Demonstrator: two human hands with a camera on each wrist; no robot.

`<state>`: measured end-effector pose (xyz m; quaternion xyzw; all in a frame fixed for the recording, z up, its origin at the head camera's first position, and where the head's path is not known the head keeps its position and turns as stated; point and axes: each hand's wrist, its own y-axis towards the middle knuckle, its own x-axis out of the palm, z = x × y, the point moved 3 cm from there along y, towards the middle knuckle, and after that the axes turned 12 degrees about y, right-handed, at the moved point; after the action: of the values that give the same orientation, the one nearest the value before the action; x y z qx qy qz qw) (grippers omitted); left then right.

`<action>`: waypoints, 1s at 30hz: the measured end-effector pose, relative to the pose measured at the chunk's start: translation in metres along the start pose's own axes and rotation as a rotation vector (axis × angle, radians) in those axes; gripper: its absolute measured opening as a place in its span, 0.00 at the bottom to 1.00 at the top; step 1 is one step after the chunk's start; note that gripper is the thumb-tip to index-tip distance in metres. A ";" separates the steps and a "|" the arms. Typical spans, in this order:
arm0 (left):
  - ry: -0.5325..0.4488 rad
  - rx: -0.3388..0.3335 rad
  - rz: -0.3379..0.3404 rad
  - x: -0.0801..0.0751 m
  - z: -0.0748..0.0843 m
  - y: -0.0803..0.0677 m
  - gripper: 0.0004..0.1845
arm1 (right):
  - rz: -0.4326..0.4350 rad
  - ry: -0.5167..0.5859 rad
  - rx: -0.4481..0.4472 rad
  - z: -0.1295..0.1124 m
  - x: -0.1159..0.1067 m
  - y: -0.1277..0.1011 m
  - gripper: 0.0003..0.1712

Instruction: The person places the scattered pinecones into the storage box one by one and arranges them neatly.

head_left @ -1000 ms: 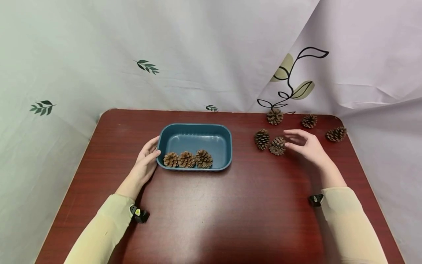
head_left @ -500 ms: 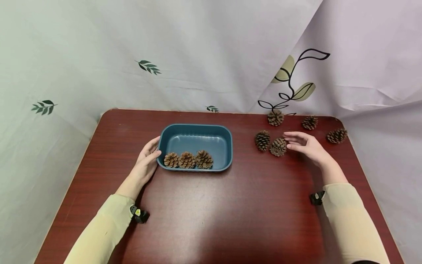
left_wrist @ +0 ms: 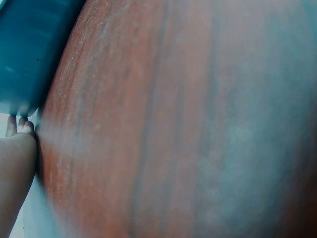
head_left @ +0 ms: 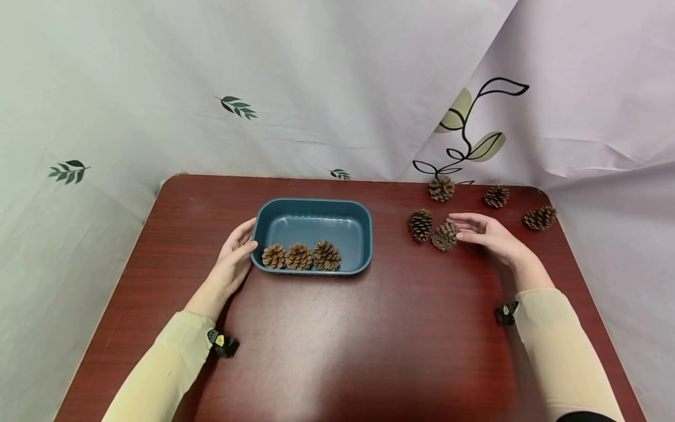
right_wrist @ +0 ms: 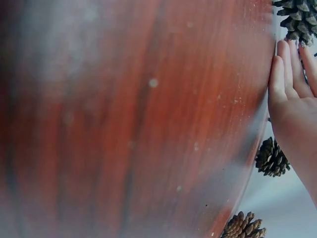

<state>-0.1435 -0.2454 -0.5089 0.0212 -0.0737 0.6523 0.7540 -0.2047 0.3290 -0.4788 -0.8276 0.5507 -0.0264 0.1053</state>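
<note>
The pine cone (head_left: 445,236) nearest the right hand (head_left: 487,232) lies on the bench (head_left: 337,328) toward its far right corner, just at that hand's fingertips; the fingers are stretched out, relaxed, gripping nothing. A darker cone (head_left: 419,224) sits just beside it on the side toward the blue tray (head_left: 365,234), and three more cones (head_left: 440,188) (head_left: 496,196) (head_left: 539,217) are scattered along the far edge and right corner. The left hand (head_left: 234,253) rests against the tray's left end, fingers loosely laid on its rim. Three cones (head_left: 299,256) line the tray's near wall.

From the left wrist, blurred bench fills the frame, with the tray's corner (left_wrist: 29,49) and fingertips (left_wrist: 20,126) under it.

From the right wrist, straight fingers (right_wrist: 290,69) reach a cone (right_wrist: 299,20); two others (right_wrist: 271,157) (right_wrist: 242,227) lie near the bench edge.
</note>
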 end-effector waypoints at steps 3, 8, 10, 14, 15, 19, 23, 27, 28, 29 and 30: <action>0.005 -0.001 -0.002 0.000 0.001 0.000 0.30 | -0.012 -0.010 0.011 0.000 0.000 0.000 0.32; -0.002 -0.004 0.001 0.001 0.001 -0.001 0.30 | -0.025 -0.023 0.005 0.000 0.000 0.000 0.31; -0.006 -0.003 0.002 0.001 0.001 -0.001 0.29 | -0.030 -0.033 -0.001 0.001 -0.001 -0.001 0.31; -0.011 0.001 0.003 0.001 0.000 -0.001 0.29 | -0.030 -0.063 0.001 0.002 -0.002 -0.002 0.31; -0.012 0.001 0.003 0.000 0.000 -0.001 0.29 | -0.027 -0.071 0.005 0.002 -0.003 -0.002 0.31; -0.014 0.002 0.002 0.000 0.000 0.000 0.29 | -0.017 -0.090 0.018 0.002 -0.003 -0.003 0.30; -0.016 0.003 0.001 0.000 -0.001 0.000 0.28 | -0.011 -0.107 0.012 0.002 -0.001 -0.002 0.30; -0.016 0.002 0.001 0.000 -0.001 0.000 0.28 | 0.000 -0.128 0.019 0.001 0.000 -0.002 0.30; -0.015 0.001 0.000 -0.001 -0.001 0.000 0.28 | 0.004 -0.134 0.022 0.000 0.000 -0.002 0.30; -0.014 0.001 0.001 -0.001 -0.001 0.000 0.28 | 0.008 -0.139 0.025 0.000 0.000 -0.002 0.30; -0.012 0.000 0.000 -0.001 -0.001 0.000 0.28 | 0.011 -0.143 0.029 0.000 0.000 -0.002 0.29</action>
<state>-0.1436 -0.2462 -0.5100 0.0252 -0.0781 0.6521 0.7537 -0.2026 0.3296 -0.4781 -0.8227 0.5460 0.0255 0.1563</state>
